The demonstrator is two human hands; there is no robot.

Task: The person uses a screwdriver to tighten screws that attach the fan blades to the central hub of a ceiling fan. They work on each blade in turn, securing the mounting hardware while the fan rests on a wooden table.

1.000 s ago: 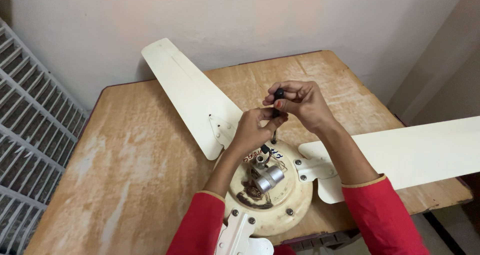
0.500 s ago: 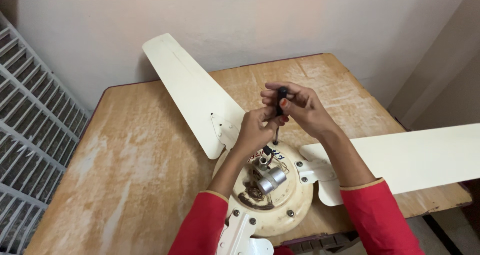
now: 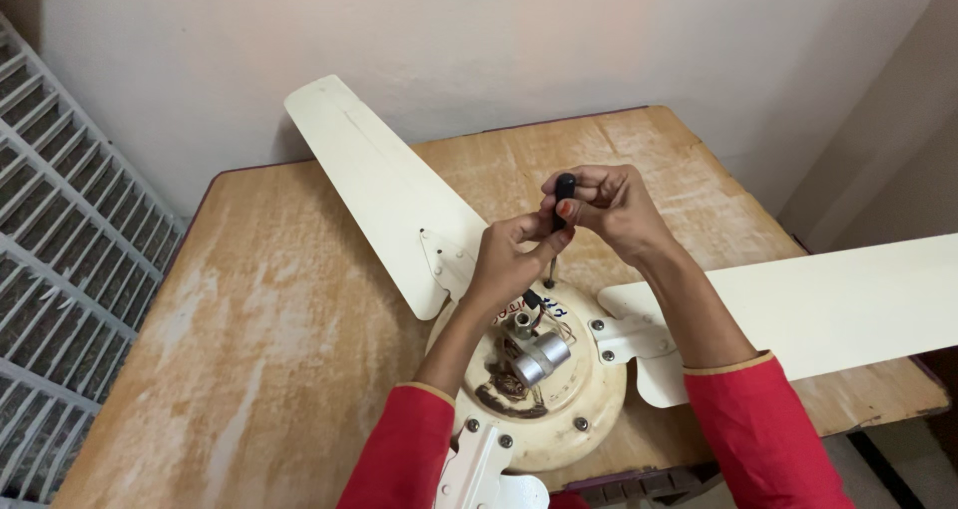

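Worn wooden table [image 3: 249, 369] with a scuffed, pale-streaked top, pushed up against a plain wall, and that's where I've got the cream-coloured ceiling fan [image 3: 559, 409] lying with its round motor housing facing up. My right hand [image 3: 614, 210] is closed around the black handle of a small screwdriver [image 3: 559, 215], holding it upright just above the far edge of the housing, with the thin shaft pointing down at it. My left hand [image 3: 509, 259] is right next to it, fingers curled in and pinching the shaft lower down, so both hands are touching the same tool. In the open middle of the housing there's a small silver cylinder-shaped capacitor [image 3: 539, 357] with some wires around it, just on the near side of my left hand. One long fan blade [image 3: 384, 185] runs off to the far left of the housing, another blade [image 3: 828, 304] sticks out to the right. Left of the table there's a white metal grille [image 3: 60, 269].
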